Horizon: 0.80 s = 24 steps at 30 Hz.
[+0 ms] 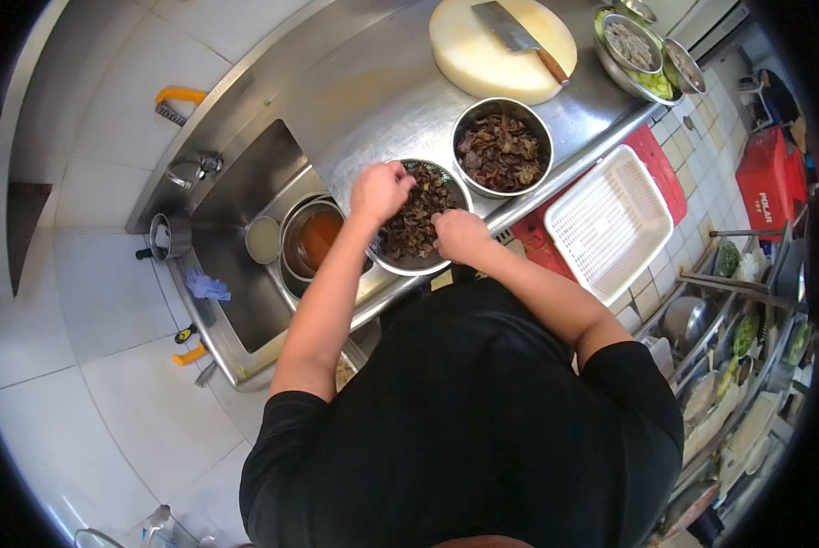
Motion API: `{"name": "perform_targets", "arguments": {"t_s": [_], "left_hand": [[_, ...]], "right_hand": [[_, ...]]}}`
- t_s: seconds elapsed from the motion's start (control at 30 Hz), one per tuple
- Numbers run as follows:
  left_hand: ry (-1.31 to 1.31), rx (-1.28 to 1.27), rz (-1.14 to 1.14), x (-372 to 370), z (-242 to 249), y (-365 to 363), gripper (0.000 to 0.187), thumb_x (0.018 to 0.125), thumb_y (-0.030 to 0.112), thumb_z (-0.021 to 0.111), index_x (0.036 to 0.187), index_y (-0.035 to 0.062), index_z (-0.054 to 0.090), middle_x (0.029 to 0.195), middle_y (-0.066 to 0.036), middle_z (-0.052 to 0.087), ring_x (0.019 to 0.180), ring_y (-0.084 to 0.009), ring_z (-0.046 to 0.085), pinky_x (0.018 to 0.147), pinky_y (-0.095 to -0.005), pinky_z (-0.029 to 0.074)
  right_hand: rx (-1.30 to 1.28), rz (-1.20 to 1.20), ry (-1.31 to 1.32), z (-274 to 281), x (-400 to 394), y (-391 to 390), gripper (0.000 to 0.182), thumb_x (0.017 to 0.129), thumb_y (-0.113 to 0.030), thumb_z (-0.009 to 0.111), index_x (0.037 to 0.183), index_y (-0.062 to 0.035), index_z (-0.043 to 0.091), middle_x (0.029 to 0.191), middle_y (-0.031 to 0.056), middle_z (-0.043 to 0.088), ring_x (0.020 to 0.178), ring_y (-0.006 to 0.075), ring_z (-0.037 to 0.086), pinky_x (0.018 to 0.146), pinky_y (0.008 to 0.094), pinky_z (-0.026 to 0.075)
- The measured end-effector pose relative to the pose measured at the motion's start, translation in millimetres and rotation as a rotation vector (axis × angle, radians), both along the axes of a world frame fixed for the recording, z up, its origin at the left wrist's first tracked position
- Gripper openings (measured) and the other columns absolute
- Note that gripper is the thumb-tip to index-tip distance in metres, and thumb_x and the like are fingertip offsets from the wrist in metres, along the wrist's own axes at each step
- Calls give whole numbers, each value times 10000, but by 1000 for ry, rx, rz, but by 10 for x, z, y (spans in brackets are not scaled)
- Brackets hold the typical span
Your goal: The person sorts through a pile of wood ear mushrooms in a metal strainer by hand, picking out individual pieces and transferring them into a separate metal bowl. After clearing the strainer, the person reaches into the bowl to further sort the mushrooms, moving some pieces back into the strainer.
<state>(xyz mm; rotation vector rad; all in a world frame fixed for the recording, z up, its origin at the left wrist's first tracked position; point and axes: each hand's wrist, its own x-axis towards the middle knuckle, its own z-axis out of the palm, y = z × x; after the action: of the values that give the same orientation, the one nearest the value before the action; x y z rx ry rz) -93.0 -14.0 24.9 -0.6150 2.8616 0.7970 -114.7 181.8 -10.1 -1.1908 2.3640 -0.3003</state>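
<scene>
Dark brown, leafy pieces (412, 222) fill a round metal colander (416, 271) at the sink's right edge. My left hand (381, 191) is at the colander's upper left, its fingers curled down over the pieces; what they hold is hidden. At the lower right side, my right hand (462, 235) reaches over the rim with bent fingers among the pieces, and its fingertips are too small to make out. Just up and right stands a steel pot (504, 191) holding more of the same dark pieces (498, 152).
A cleaver (510, 28) lies on a round white board (464, 66). The sink (245, 301) at left holds a bowl of orange-brown liquid (321, 239) and a small pale bowl (263, 239). A white basket (610, 219) is at right, near stacked bowls (635, 46).
</scene>
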Motion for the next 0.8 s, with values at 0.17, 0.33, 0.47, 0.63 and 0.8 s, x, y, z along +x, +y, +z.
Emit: {"name": "perform_targets", "arguments": {"t_s": [0.17,0.33,0.47,0.63,0.8], "left_hand": [[147,-64,12,142,-656,80,295,845,241,741,1091,78,726,1028,-179,722,1005,-384,662,888,-467,518],[208,625,274,336,-303,9,223,938,141,718,1098,-14,697,848,-78,716,672,-143,662,615,-277,519],[250,1185,314,483,-326,-21,165,978,129,684,1092,16,650,837,-28,687,685,-109,649,613,-248,508],[309,1325,326,546,-189,76,121,974,111,686,1036,69,591,886,-23,687,713,-126,656,654,-258,528],[422,1299,347,633,-148,130,131,948,50,695,1040,70,604,915,-24,684,776,-125,661,712,-258,539]], "right_hand": [[35,-36,-40,84,-124,3,283,862,-252,706,1024,-20,719,947,194,742,908,343,738,791,434,597],[-380,-283,-257,9,-243,13,333,895,-262,714,1161,-61,706,995,168,738,866,302,729,758,404,577],[-784,-452,-707,161,-273,-117,394,872,-183,771,1237,-58,691,936,69,733,756,116,668,708,289,539],[-795,-473,-820,329,-303,-196,278,925,-122,723,1168,10,694,924,41,724,747,67,622,714,255,532],[-920,-526,-906,375,-248,-199,196,936,-89,709,1104,13,703,878,27,711,749,57,615,728,235,526]]}}
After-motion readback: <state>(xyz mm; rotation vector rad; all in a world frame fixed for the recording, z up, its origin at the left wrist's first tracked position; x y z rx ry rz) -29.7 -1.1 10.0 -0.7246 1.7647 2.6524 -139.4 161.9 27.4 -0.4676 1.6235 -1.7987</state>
